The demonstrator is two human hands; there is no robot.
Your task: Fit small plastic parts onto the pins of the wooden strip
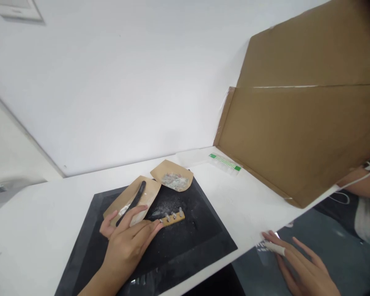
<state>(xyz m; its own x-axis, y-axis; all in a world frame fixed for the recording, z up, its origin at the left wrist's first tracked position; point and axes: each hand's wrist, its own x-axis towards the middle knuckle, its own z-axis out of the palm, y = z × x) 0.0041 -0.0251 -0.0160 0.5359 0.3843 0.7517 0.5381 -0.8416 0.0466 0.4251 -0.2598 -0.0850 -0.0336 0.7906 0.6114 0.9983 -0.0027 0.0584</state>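
Observation:
My left hand (128, 244) is over the black mat, thumb and forefinger closed on the near-left end of a small yellow-tan strip (175, 218). Several short clear pieces (181, 212) stand up along this strip. The other fingers of that hand spread over a brown paper tray (154, 191), in which a curved black tool (138, 195), perhaps tweezers, lies by small whitish bits. My right hand (305, 265) is beyond the table's front edge, fingers stretched out and apart, with a white wrap (275, 248) around one finger. Nothing held shows clearly in it.
A second paper tray (163, 166) holds many small clear pieces. Both trays overlap the black mat (200, 242) on the white table (228, 201). A clear case with a green-patterned label (225, 161) lies behind. Cardboard (296, 131) stands at the right; another person's arm (364, 183) shows beyond it.

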